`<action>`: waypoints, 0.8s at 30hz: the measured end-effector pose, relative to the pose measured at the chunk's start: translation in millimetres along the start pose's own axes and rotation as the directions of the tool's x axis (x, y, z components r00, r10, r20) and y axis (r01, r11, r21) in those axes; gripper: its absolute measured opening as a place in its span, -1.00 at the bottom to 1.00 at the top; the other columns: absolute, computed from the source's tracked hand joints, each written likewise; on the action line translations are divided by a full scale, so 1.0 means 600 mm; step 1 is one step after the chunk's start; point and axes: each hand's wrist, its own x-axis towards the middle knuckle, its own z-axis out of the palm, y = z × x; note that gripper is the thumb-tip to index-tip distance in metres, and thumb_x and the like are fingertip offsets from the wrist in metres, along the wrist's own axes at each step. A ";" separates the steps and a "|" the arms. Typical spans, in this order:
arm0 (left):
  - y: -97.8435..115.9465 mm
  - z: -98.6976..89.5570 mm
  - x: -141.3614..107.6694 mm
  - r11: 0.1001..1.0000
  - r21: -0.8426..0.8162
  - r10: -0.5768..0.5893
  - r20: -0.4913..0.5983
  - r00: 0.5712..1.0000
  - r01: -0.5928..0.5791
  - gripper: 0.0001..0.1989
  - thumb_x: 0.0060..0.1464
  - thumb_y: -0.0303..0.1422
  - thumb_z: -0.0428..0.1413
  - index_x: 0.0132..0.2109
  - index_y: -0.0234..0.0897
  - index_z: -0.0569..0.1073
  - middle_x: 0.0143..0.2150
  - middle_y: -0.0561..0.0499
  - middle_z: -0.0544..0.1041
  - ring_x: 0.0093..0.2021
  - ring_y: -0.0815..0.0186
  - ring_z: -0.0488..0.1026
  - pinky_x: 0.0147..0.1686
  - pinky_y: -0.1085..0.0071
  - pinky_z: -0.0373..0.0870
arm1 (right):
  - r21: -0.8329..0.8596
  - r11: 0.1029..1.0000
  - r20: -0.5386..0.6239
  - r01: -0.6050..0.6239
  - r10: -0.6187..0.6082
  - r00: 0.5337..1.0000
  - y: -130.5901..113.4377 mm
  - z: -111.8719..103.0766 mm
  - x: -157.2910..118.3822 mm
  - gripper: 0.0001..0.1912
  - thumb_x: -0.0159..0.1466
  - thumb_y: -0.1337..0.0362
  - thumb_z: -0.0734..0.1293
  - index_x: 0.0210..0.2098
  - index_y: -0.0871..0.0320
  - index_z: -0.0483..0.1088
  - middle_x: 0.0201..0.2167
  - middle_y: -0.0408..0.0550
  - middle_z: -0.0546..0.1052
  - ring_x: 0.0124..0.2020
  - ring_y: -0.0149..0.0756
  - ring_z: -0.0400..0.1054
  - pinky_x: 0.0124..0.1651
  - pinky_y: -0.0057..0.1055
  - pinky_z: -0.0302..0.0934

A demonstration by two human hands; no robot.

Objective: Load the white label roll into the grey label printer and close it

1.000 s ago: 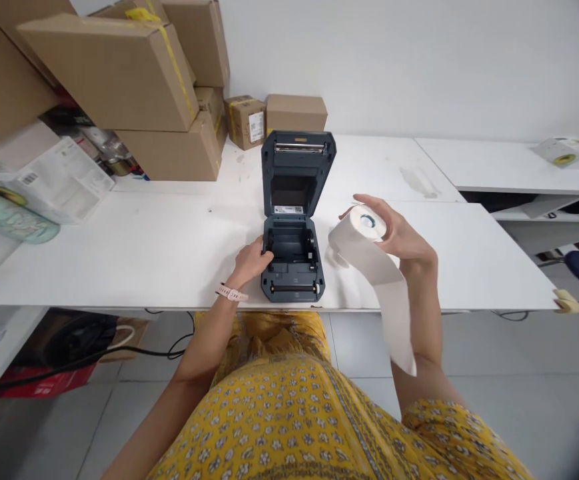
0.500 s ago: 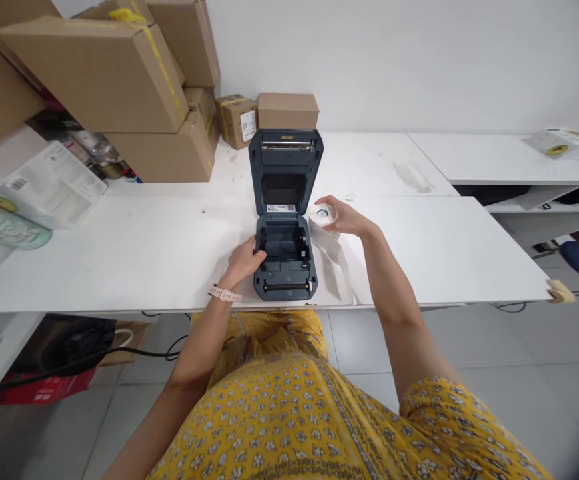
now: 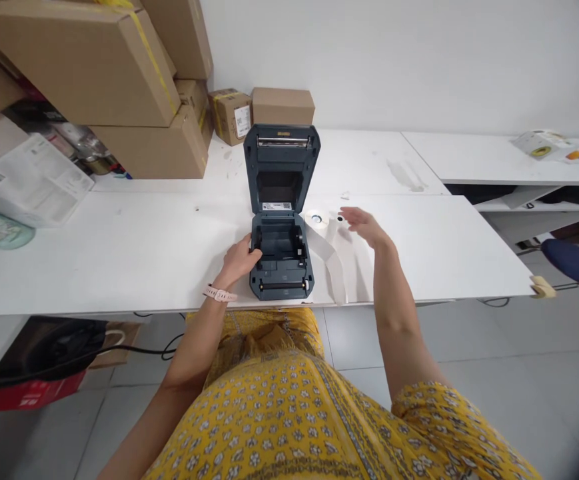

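A dark label printer (image 3: 282, 275) stands on the white table with its lid (image 3: 282, 163) raised. My left hand (image 3: 240, 259) grips the printer's left side, thumb over the edge. A white label roll (image 3: 316, 219) lies against the printer's right side, and its loose strip (image 3: 336, 267) trails to the table's front edge. Right of it is a second white strip or roll with a small black core (image 3: 340, 219). My right hand (image 3: 364, 225) is beside that core, fingers apart, holding nothing that shows.
Cardboard boxes (image 3: 144, 150) are stacked at the back left, and two smaller ones (image 3: 283, 107) stand behind the printer. A white package (image 3: 544, 145) lies on the far right table. A blue stool (image 3: 574, 262) stands beyond the right end.
My right hand has let go of the label roll and moved right. The black core beside the roll now shows. My left hand stays on the printer, and the view has shifted slightly.
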 end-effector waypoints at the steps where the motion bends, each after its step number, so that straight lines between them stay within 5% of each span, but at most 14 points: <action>1: 0.000 0.000 0.000 1.000 -0.002 0.000 -0.002 1.000 0.000 -0.41 0.09 -0.37 -0.01 0.29 -0.25 0.40 -0.17 -0.12 0.64 -0.15 0.01 0.57 -0.16 0.21 0.42 | 0.011 1.000 0.035 -0.014 0.014 0.999 0.010 0.009 0.000 -0.41 -0.14 0.34 0.50 -0.06 0.09 0.53 -0.05 0.03 0.66 0.04 -0.05 0.50 0.16 0.01 0.31; 7: 0.000 0.003 -0.001 1.000 0.000 -0.004 -0.011 1.000 0.004 -0.46 0.12 -0.36 -0.01 0.25 -0.26 0.44 -0.17 -0.12 0.65 -0.16 0.03 0.58 -0.16 0.22 0.44 | 0.161 0.987 0.028 0.022 -0.027 0.999 0.012 0.048 -0.015 -0.50 -0.06 0.04 0.59 -0.18 0.10 0.49 -0.31 -0.09 0.64 -0.25 -0.21 0.52 -0.04 -0.15 0.43; 11: 0.001 0.002 -0.001 0.999 0.031 0.011 -0.006 1.000 -0.011 -0.45 0.11 -0.38 -0.01 0.25 -0.26 0.43 -0.13 -0.14 0.65 -0.16 0.02 0.58 -0.13 0.20 0.45 | 0.344 0.906 -0.109 0.247 -0.222 0.969 -0.045 0.036 -0.062 -0.40 0.01 -0.25 0.49 -0.11 -0.04 0.43 -0.21 -0.10 0.60 -0.08 -0.16 0.51 0.06 -0.15 0.41; 13: 0.002 0.002 -0.001 0.999 0.046 0.014 -0.004 1.000 -0.014 -0.44 0.11 -0.38 -0.02 0.26 -0.25 0.43 -0.10 -0.14 0.65 -0.14 0.00 0.58 -0.10 0.18 0.45 | 0.474 0.782 -0.081 0.405 -0.419 0.904 -0.080 0.040 -0.098 -0.36 0.00 -0.28 0.49 -0.05 -0.12 0.43 -0.30 -0.15 0.59 -0.18 -0.18 0.52 -0.05 -0.21 0.45; 15: 0.003 0.001 -0.002 0.999 0.048 0.016 -0.007 1.000 -0.015 -0.44 0.13 -0.38 -0.02 0.28 -0.25 0.42 -0.09 -0.14 0.65 -0.11 -0.02 0.58 -0.07 0.16 0.45 | 0.611 0.647 0.115 0.457 -0.643 0.757 -0.116 0.061 -0.133 -0.44 0.07 -0.24 0.47 -0.04 -0.15 0.45 -0.49 -0.20 0.55 -0.42 -0.24 0.48 -0.24 -0.27 0.44; 16: 0.003 0.002 -0.003 0.999 0.048 0.013 -0.009 1.000 -0.013 -0.44 0.13 -0.38 -0.02 0.28 -0.25 0.41 -0.08 -0.14 0.65 -0.09 -0.02 0.58 -0.06 0.15 0.45 | 0.672 0.606 0.251 0.426 -0.727 0.639 -0.133 0.076 -0.148 -0.51 0.13 -0.21 0.45 -0.05 -0.13 0.47 -0.57 -0.21 0.53 -0.52 -0.28 0.44 -0.33 -0.31 0.41; 18: 0.002 0.003 -0.003 0.999 0.048 0.008 -0.013 1.000 -0.007 -0.43 0.13 -0.37 -0.01 0.29 -0.24 0.40 -0.08 -0.14 0.65 -0.07 -0.03 0.58 -0.05 0.15 0.45 | 0.677 0.671 0.553 0.303 -0.735 0.392 -0.166 0.113 -0.166 -0.57 0.24 -0.15 0.39 -0.03 -0.06 0.47 -0.57 -0.17 0.57 -0.56 -0.32 0.44 -0.39 -0.36 0.37; 19: 0.001 0.004 -0.004 0.999 0.044 0.004 -0.013 1.000 -0.003 -0.42 0.13 -0.37 -0.01 0.30 -0.22 0.40 -0.07 -0.13 0.65 -0.07 -0.02 0.58 -0.05 0.16 0.45 | 0.607 0.752 0.690 0.256 -0.659 0.300 -0.180 0.132 -0.169 -0.55 0.27 -0.12 0.39 0.03 -0.02 0.46 -0.48 -0.12 0.63 -0.51 -0.32 0.48 -0.39 -0.37 0.37; 20: 0.001 0.004 -0.004 0.999 0.037 0.001 -0.013 1.000 0.000 -0.42 0.13 -0.37 -0.01 0.30 -0.21 0.40 -0.07 -0.12 0.66 -0.07 -0.02 0.58 -0.05 0.16 0.45 | 0.496 0.833 0.796 0.246 -0.549 0.255 -0.192 0.151 -0.169 -0.52 0.29 -0.10 0.39 0.09 0.01 0.43 -0.37 -0.07 0.67 -0.44 -0.31 0.51 -0.36 -0.38 0.37; 21: 0.000 0.005 -0.005 1.000 0.027 -0.001 -0.012 1.000 0.002 -0.43 0.13 -0.36 -0.01 0.30 -0.21 0.40 -0.07 -0.12 0.66 -0.07 -0.01 0.58 -0.05 0.17 0.45 | 0.351 0.896 0.867 0.273 -0.421 0.266 -0.200 0.169 -0.167 -0.48 0.30 -0.07 0.39 0.15 0.05 0.39 -0.25 -0.03 0.68 -0.36 -0.29 0.54 -0.32 -0.37 0.38; 22: 0.000 0.005 -0.005 1.000 0.016 -0.003 -0.012 1.000 0.003 -0.43 0.13 -0.35 0.00 0.29 -0.21 0.40 -0.06 -0.12 0.66 -0.06 -0.01 0.58 -0.06 0.17 0.46 | 0.190 0.927 0.893 0.325 -0.300 0.334 -0.204 0.185 -0.162 -0.45 0.32 -0.04 0.38 0.20 0.07 0.35 -0.17 0.00 0.67 -0.29 -0.27 0.54 -0.27 -0.36 0.38; 24: 0.001 0.005 -0.007 1.000 0.002 -0.006 -0.016 1.000 0.006 -0.44 0.13 -0.35 0.01 0.28 -0.21 0.41 -0.01 -0.14 0.65 -0.02 -0.02 0.58 -0.04 0.17 0.46 | -0.102 0.886 0.818 0.453 -0.184 0.545 -0.200 0.213 -0.150 -0.48 0.37 0.03 0.35 0.23 0.11 0.32 -0.09 0.01 0.65 -0.19 -0.22 0.52 -0.17 -0.30 0.36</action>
